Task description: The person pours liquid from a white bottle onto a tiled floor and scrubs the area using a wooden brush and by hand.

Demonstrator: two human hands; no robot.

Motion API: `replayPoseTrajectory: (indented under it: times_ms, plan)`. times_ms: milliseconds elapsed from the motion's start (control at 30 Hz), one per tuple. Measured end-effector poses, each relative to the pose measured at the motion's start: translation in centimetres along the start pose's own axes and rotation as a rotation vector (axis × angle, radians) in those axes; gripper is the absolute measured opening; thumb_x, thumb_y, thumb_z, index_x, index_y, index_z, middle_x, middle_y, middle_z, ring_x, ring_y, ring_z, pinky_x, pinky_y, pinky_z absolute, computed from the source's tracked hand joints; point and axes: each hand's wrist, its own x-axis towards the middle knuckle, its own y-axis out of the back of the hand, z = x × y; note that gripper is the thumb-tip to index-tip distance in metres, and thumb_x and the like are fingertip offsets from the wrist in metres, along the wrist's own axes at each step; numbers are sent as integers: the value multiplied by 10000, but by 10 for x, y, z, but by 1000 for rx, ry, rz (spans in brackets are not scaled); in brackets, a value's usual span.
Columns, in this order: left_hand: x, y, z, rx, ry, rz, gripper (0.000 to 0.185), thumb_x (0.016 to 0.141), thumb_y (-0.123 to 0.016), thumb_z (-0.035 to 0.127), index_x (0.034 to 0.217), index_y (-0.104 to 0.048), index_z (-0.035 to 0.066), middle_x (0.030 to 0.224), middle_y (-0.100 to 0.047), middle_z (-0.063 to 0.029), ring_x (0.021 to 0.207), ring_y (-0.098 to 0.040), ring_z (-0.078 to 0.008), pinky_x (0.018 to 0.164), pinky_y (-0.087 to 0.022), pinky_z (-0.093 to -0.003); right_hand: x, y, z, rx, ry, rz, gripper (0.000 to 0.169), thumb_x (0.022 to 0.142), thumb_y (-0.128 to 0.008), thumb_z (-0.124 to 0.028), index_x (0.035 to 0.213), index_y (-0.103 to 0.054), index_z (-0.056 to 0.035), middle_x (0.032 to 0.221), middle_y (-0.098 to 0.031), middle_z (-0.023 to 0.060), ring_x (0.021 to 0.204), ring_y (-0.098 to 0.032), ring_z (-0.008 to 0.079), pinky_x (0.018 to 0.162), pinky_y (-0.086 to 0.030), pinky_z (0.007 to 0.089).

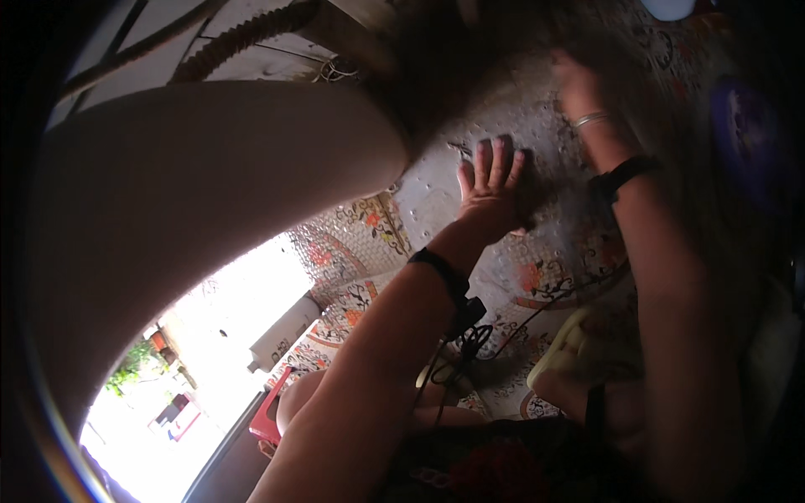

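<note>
Spread flat with its fingers apart, my left hand (490, 195) rests on the patterned floor covering (431, 198), which looks wet and greyish around it. Farther forward, my right hand (575, 85) reaches low into the shadow and is blurred. Its fingers fade into the dark, so I cannot see whether they hold anything. A black strap (440, 270) is on my left forearm, another black strap (629, 175) on my right. A silvery bangle (591, 119) circles my right wrist. Beside my left hand lies a small dark scrap (459, 149).
A large pale rounded body (239, 163) overhangs the left side. Behind it runs a corrugated hose (245, 41). A purple basin-like object (748, 138) stands at right. A black cable (475, 342), yellowish sandal (566, 342), red plastic stool (270, 409) and white cylinder (286, 333) are nearer me.
</note>
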Motion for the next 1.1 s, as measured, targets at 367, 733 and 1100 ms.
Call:
replayPoseTrajectory:
  times_ms: [367,733,1100]
  plan:
    - [-40,-6,-58,226,-223,83,861,792,-795,281,1506,-363,71,1630,-102,-170,1499,-110,-413,1165,-301,-499,-121,-75,8,-467,699,-89,384,897,-620,-206,1270,-630,-116,1307,-603,143,1123,-561,351,978,-482,420]
    - [-200,88,-112,-447,241,-85,647,936,-691,221,1506,-399,132,1406,-556,-181,1315,-526,-290,1088,-440,-433,-164,-136,-42,75,-154,-221,280,935,-581,-366,996,-656,-103,956,-684,153,884,-634,324,805,-517,423]
    - [-378,197,-156,-384,542,-54,376,896,-619,44,1267,-631,-15,1071,-727,-144,853,-698,-172,826,-539,-315,-49,-43,11,-199,-127,-127,438,953,-513,-359,1327,-521,-131,1264,-508,82,1155,-440,228,951,-392,443]
